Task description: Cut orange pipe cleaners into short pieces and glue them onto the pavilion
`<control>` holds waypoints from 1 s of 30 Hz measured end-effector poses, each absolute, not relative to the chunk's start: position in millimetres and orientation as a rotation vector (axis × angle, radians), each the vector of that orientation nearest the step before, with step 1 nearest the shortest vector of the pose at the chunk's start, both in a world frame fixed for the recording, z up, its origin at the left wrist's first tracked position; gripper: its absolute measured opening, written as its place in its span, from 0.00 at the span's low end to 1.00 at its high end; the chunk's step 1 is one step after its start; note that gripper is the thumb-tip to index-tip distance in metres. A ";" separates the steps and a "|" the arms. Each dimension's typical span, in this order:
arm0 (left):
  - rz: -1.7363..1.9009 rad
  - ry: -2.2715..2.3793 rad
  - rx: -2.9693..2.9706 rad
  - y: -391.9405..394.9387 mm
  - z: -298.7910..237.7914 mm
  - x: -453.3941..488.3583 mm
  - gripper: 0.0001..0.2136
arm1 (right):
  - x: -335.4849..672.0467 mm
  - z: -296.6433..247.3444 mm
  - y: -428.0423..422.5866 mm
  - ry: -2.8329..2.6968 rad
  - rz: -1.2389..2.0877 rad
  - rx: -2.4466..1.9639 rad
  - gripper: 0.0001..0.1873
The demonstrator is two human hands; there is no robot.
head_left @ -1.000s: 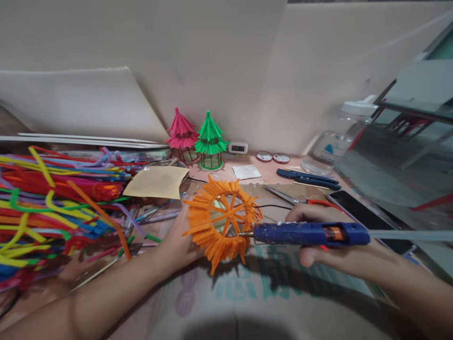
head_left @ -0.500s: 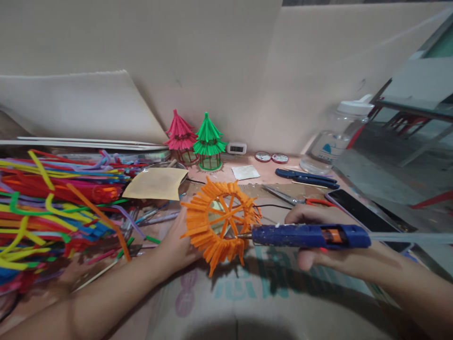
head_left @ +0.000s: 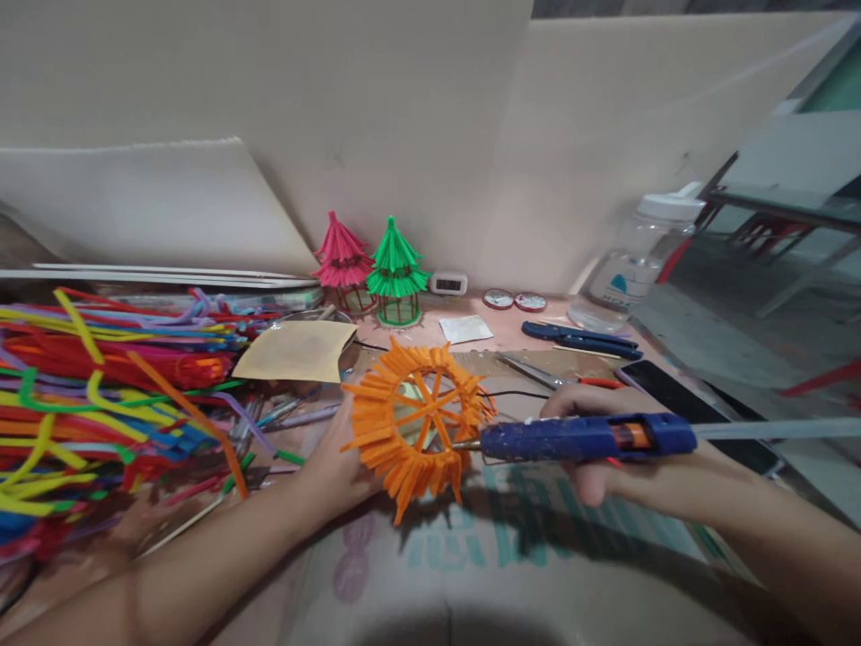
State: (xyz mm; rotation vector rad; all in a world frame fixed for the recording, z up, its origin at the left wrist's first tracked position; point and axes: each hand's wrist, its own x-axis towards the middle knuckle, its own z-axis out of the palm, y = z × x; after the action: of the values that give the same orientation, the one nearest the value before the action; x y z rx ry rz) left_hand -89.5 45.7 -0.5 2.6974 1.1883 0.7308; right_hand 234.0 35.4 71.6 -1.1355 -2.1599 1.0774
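My left hand (head_left: 343, 462) is closed on an orange pipe-cleaner ring (head_left: 373, 417) with spokes across its middle and a fringed rim. Most of those fingers are hidden behind the ring. A blue hot glue gun (head_left: 552, 440), with a clear glue stick (head_left: 773, 429) sticking out of its back, is gripped in my right hand (head_left: 598, 475). Its nozzle tip lies at the lower right inside edge of the ring; whether it touches, I cannot tell. Under both hands is a printed cardboard sheet (head_left: 404, 592).
Loose coloured pipe cleaners (head_left: 121, 377) are heaped at the left. Behind stand a pink pipe-cleaner hut (head_left: 342, 256) and a green one (head_left: 396, 269), beside a small digital clock (head_left: 448, 283). Scissors (head_left: 538, 370), blue-handled pliers (head_left: 578, 339), a phone (head_left: 673, 395) and a bottle (head_left: 622, 260) lie or stand rightward.
The back end of the glue gun has risen slightly, and its nozzle stays at the ring's inner edge. The ring in my left hand has hardly moved.
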 end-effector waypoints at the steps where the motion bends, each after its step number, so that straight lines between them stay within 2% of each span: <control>1: 0.767 1.142 2.696 45.3 -1.7 -90.3 0.19 | 234.7 71.7 36.3 -2.156 1.100 -1.113 0.31; 6: 0.883 1.035 2.715 46.3 -4.9 -94.6 0.18 | 235.0 71.0 37.4 -2.185 1.027 -1.056 0.31; 14: 0.862 1.082 2.654 47.1 -7.1 -94.5 0.19 | 231.4 73.7 34.9 -2.181 0.993 -1.065 0.27; 30: 0.905 1.030 2.731 46.6 -11.8 -97.2 0.19 | 231.7 67.2 33.1 -2.138 0.968 -1.195 0.34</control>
State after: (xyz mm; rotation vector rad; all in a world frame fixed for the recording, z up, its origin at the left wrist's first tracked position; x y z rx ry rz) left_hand -97.2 46.6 -11.8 2.7307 1.0304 0.9051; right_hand 231.7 33.1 67.2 -1.1950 -2.1383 0.9676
